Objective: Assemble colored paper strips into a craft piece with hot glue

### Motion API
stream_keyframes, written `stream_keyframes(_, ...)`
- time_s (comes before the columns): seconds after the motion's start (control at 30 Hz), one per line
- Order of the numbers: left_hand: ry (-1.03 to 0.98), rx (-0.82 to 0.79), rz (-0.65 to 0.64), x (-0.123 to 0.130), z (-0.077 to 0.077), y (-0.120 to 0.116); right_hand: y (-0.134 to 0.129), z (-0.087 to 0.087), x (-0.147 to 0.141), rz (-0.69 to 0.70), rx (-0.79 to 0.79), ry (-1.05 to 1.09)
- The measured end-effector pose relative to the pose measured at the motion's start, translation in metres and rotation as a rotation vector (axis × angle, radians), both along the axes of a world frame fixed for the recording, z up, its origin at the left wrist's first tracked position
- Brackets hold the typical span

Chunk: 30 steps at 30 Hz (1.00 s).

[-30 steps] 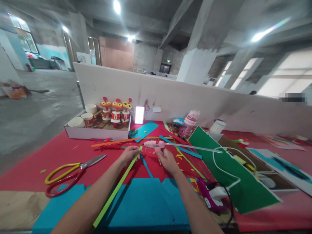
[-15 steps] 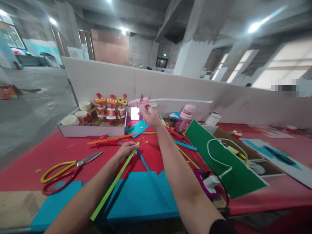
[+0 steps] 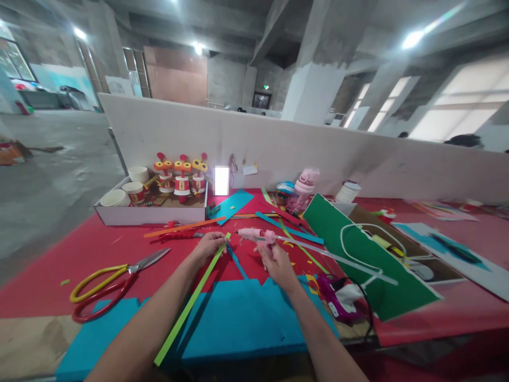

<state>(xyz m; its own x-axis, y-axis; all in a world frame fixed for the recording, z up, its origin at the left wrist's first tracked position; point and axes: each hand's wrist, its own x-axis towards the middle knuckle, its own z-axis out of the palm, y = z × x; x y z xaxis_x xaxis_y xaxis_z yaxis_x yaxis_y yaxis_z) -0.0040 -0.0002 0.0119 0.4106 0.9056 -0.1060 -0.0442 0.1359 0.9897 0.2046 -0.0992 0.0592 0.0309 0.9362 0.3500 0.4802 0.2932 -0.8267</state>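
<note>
My left hand (image 3: 211, 246) pinches the upper end of a long green paper strip (image 3: 191, 302), which slants down toward the table's front edge. A narrow blue strip (image 3: 237, 261) meets the green one at my fingertips. In my right hand (image 3: 278, 263) is a pink glue gun (image 3: 254, 235), its nozzle pointing left and close to the strips' joined ends. A long clear glue stick (image 3: 338, 256) sticks out of the gun's back to the right. Whether the nozzle touches the paper cannot be made out.
Large scissors (image 3: 119, 281) lie at the left. Behind them stands a white box (image 3: 153, 215) with cups and red figures. A green board (image 3: 366, 270), a white cable and a purple power strip (image 3: 338, 302) are at the right, a pink bottle (image 3: 305, 188) behind.
My right hand has come down and toward me with the glue gun, from near the partition to beside the strips. My left hand has kept its hold on the strips.
</note>
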Motion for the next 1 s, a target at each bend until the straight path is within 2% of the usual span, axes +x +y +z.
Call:
stream_keyframes(0.23,0.025,0.007,-0.023,-0.001,0.003,-0.002,0.0,-0.018,0.004,0.024,0.011,-0.031)
stream_keyframes(0.67,0.034,0.022,-0.036,-0.001,0.003,-0.001,0.014,-0.027,-0.005,0.065,0.076,-0.163)
stream_keyframes(1.0,0.04,0.02,-0.029,0.0,0.007,-0.004,0.016,-0.029,-0.004,0.045,0.058,-0.153)
